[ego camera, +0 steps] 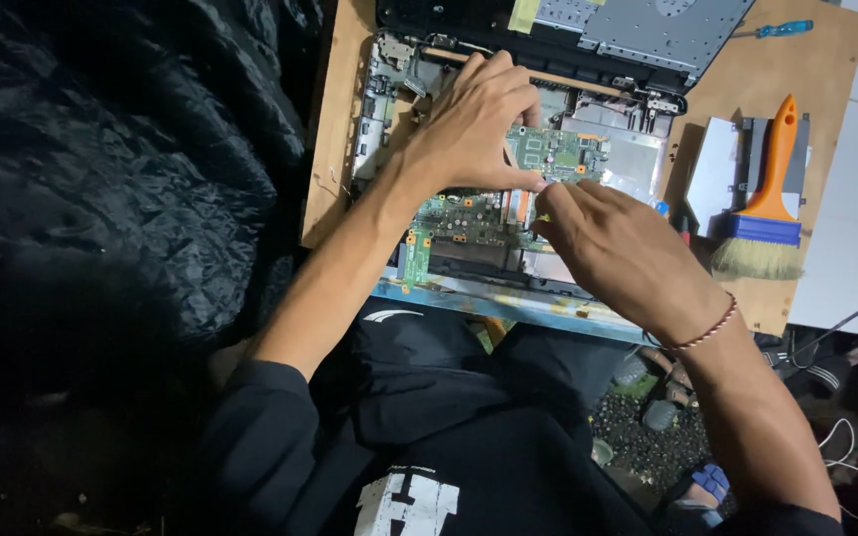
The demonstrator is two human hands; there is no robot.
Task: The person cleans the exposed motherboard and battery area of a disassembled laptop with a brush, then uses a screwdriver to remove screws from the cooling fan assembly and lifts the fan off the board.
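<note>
Hands both on an opened laptop chassis (389, 89) lying on a wooden table (335, 129). Left hand (474, 124) lies flat, fingers spread, pressing on the green circuit board (558, 154) inside the chassis — not gripping anything. Right hand (613, 243) is pinched closed at the board's near edge; what it pinches is too small to tell. Red string bracelet (709, 326) on the right wrist. Orange-handled brush (767, 199) lies right of the chassis, blue screwdriver (782, 29) further up — both apart from the hands.
</note>
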